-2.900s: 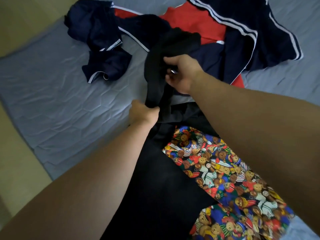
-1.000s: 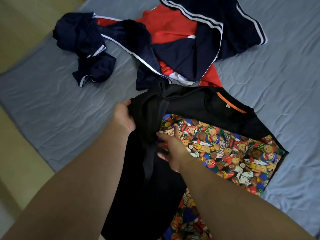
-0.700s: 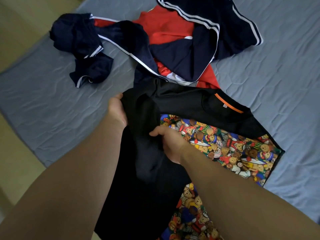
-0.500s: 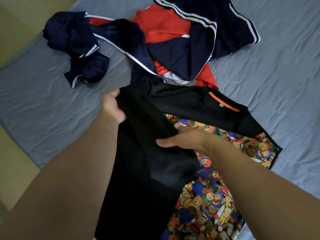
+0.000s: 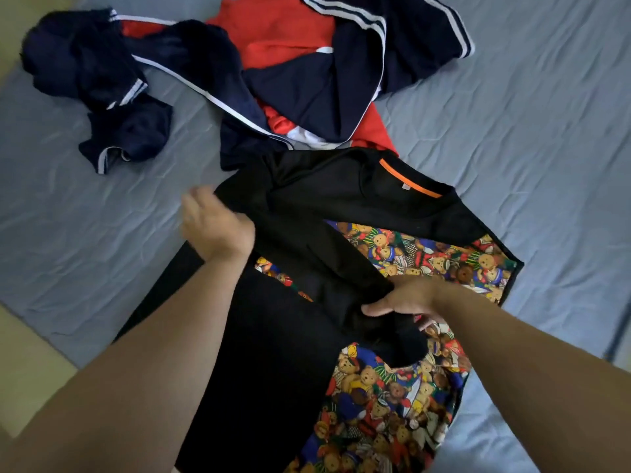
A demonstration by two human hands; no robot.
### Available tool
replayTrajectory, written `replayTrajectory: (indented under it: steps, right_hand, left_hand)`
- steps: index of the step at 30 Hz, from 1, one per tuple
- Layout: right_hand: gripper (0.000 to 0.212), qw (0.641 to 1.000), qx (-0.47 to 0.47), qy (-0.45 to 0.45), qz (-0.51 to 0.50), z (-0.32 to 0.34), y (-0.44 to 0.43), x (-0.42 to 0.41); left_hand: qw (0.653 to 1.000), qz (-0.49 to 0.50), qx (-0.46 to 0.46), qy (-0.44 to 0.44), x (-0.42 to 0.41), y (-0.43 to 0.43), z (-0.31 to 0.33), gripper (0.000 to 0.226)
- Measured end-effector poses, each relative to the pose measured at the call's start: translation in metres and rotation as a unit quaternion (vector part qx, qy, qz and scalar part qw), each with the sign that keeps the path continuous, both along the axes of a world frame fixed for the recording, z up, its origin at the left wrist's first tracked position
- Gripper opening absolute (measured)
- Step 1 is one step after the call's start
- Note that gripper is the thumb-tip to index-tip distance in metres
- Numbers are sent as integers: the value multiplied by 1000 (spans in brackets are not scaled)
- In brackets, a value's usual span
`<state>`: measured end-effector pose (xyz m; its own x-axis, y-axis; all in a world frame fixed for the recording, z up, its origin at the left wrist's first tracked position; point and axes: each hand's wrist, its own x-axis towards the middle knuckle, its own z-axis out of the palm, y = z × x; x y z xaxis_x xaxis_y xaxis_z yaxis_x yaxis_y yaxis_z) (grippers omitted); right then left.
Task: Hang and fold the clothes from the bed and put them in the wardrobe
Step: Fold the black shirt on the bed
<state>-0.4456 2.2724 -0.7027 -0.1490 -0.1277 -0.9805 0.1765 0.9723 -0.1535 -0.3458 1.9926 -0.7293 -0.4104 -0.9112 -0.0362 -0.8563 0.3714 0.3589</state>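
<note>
Since the earlier frame, the right hand (image 5: 406,300) has drawn the sleeve (image 5: 324,264) down and to the right, so it now crosses the printed front of the shirt (image 5: 273,363) on a diagonal. We find the shirt flat on the bed (image 5: 512,114), with its collar (image 5: 409,179) away from us and its hem toward us, so its long axis runs fore and aft. The sleeve runs from the far-left shoulder to the near-right. The right hand pinches the sleeve end, thumb on top. The left hand (image 5: 216,230) is at the shoulder, well apart from the right; motion blur prevents us from telling whether it grips or only steadies the cloth. We judge the sleeve fold to be in progress, and the right hand is nearer to lay the sleeve down. The jacket (image 5: 307,80) lies beyond the collar, not yet handled.
</note>
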Motion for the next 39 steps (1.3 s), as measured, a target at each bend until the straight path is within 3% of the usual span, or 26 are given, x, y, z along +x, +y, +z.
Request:
replayTrajectory:
  steps: [1, 3, 6, 9, 12, 16, 19, 23, 26, 29, 31, 33, 36, 39]
  right_hand:
    - [84, 1000, -5, -10, -4, -5, 11, 7]
    - [91, 1000, -5, -7, 3, -12, 28, 21]
    - [87, 999, -23, 6, -35, -17, 43, 33]
    - [72, 994, -43, 28, -93, -24, 49, 36]
    - [54, 977, -72, 46, -195, -31, 54, 35]
    - [47, 916, -108, 39, -384, -42, 58, 41]
    - [48, 885, -112, 28, -450, -52, 58, 46]
    - [42, 890, -100, 70, -440, -63, 55, 48]
    - [40, 887, -108, 95, -439, -62, 50, 51]
    - [41, 861, -110, 137, -477, -57, 44, 51]
    - [35, 835, -100, 165, -515, -55, 40, 52]
    - [26, 798, -102, 160, -572, -53, 36, 53]
    - [18, 753, -115, 112, -638, -49, 32, 52]
    - [18, 744, -118, 102, -650, -47, 34, 51]
  left_hand:
    - [990, -125, -70, -14, -5, 8, 4, 49]
    - [941, -316, -105, -61, -21, 11, 4, 34]
    - [883, -423, -92, -183, -59, -1, 2, 25]
    - [849, -422, -73, -310, -89, -9, 3, 49]
    - [838, -383, -109, -374, -106, -5, -3, 74]
    - [847, -325, -146, -395, -118, -16, -17, 73]
    - [864, -296, -115, -391, -129, -35, -23, 62]
    - [919, -236, -98, -301, -150, -57, -16, 44]
    - [976, -123, -31, -178, -163, -81, -14, 46]
    - [994, -76, 51, -60, -168, -88, -17, 51]
    - [979, -172, -41, -98, -162, -77, -16, 51]
    - [931, -310, -106, -163, -150, -65, -16, 44]
    - [871, -441, -68, -206, -141, -63, -22, 19]
    - [850, -438, -28, -291, -147, -61, -24, 41]
